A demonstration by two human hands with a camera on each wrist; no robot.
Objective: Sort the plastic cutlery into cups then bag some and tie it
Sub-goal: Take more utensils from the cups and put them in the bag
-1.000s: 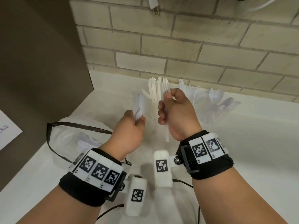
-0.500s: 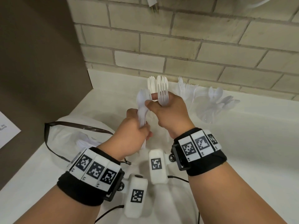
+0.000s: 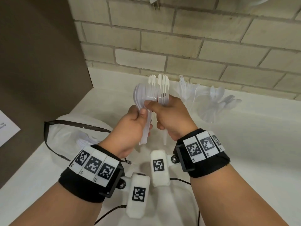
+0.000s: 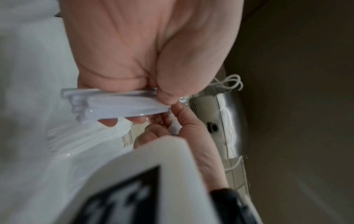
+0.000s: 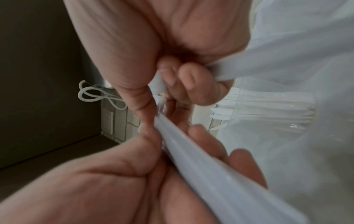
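In the head view my left hand (image 3: 140,115) grips a bundle of clear plastic spoons (image 3: 140,97) by the handles, bowls up. My right hand (image 3: 156,110) holds a few plastic forks (image 3: 163,97) upright, right beside the spoons, and its thumb rests on the spoon bundle. The left wrist view shows the stacked spoon handles (image 4: 114,104) pinched under my left thumb. In the right wrist view the same spoon handles (image 5: 210,166) run through my left hand. White cutlery (image 3: 153,83) stands just behind my hands; its cup is hidden.
Two clear cups stand by the brick wall at the right, one with forks (image 3: 185,88) and one with spoons (image 3: 218,97). A clear drawstring bag (image 3: 65,132) holding some cutlery lies on the white counter (image 3: 244,144) at the left. A dark panel (image 3: 40,62) closes the left side.
My hands have come together and risen slightly. The right hand turned its forks upright next to the spoons, and its thumb now lies on the spoon bundle.
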